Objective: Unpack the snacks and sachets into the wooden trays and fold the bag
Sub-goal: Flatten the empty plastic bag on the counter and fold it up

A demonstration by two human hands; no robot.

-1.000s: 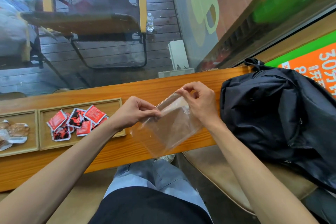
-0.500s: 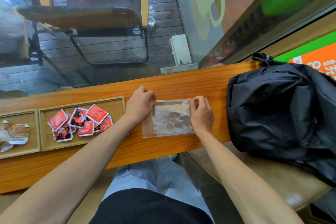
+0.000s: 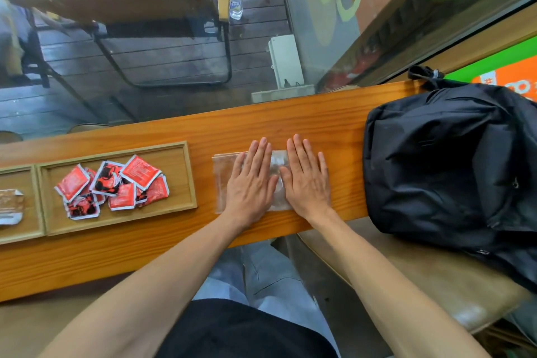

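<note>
Wooden counter [image 3: 290, 122] along a window. Black backpack [image 3: 453, 163] right of the fingers. Two wooden trays left of them: nearer tray [image 3: 116, 227] holds red sachets [image 3: 113, 186], farther tray [image 3: 17, 237] a pale wrapper, possibly a snack. Left hand [image 3: 252, 183] and right hand [image 3: 305, 180], fingers straight and close together, press flat the clear bag [image 3: 222, 180] beneath them.

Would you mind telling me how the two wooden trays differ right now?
The larger tray lies wholly in view, while the smaller tray to its left is cut off by the picture's edge. The larger tray holds a heap of red sachets; the smaller tray holds pale brown and silver packets. Both are shallow, light wood, and lie side by side on the wooden counter.
</note>
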